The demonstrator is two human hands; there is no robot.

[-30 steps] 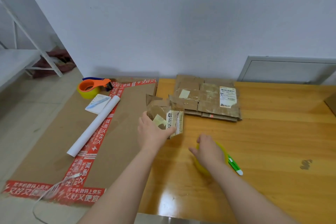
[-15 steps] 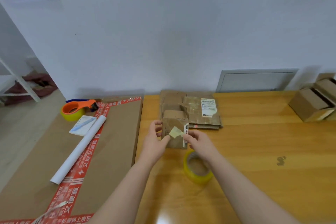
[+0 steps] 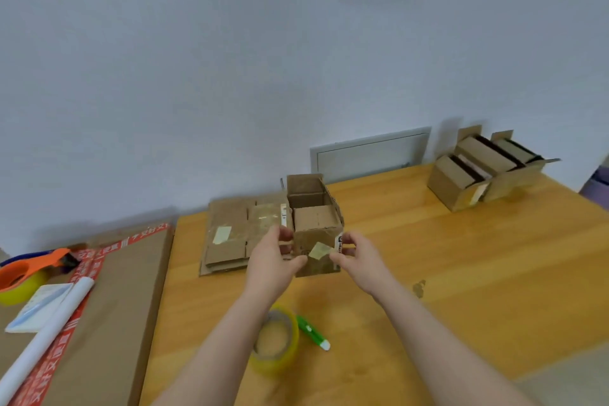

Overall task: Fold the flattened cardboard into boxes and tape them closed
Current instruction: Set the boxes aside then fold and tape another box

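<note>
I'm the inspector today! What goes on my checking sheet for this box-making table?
Surface: wooden table, one dark stain.
Job's things: small box upright, top open; flattened cardboard stack behind it to the left; yellow tape roll and green pen-like tool near the arms; more boxes far right.
Clutter: orange tape dispenser, notepad and white paper roll on big cardboard sheet, left.
Hands: left hand and right hand grip the small box's sides.
Cables: nothing seen.
Surroundings: pale wall, grey panel.
</note>
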